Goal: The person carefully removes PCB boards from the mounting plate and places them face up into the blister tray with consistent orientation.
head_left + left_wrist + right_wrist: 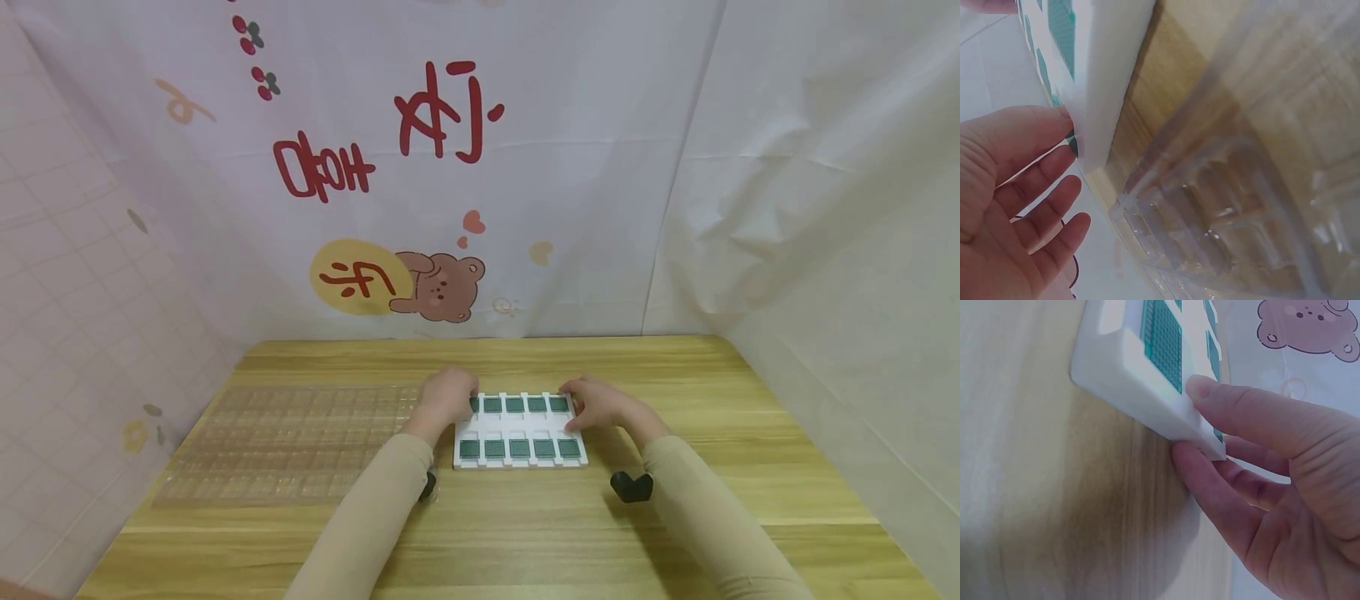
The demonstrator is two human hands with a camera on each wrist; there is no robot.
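Note:
A white tray (pixel 517 427) lies on the wooden table, with green square chip-like pieces (pixel 519 448) in two rows of slots. At its far left corner is my left hand (pixel 447 396). The left wrist view shows the thumb and index finger pinching a dark green piece (pixel 1072 142) at that corner, the other fingers loosely bent. My right hand (pixel 600 404) grips the tray's right end. In the right wrist view its thumb presses the top face and a finger lies under the edge. The fingertips are partly hidden in the head view.
A large clear plastic tray (pixel 277 442) with many compartments covers the table's left side, close to the left forearm. Black wrist mounts (pixel 632 487) stick out beneath both sleeves. A printed white curtain (pixel 570 167) encloses the table's back and sides.

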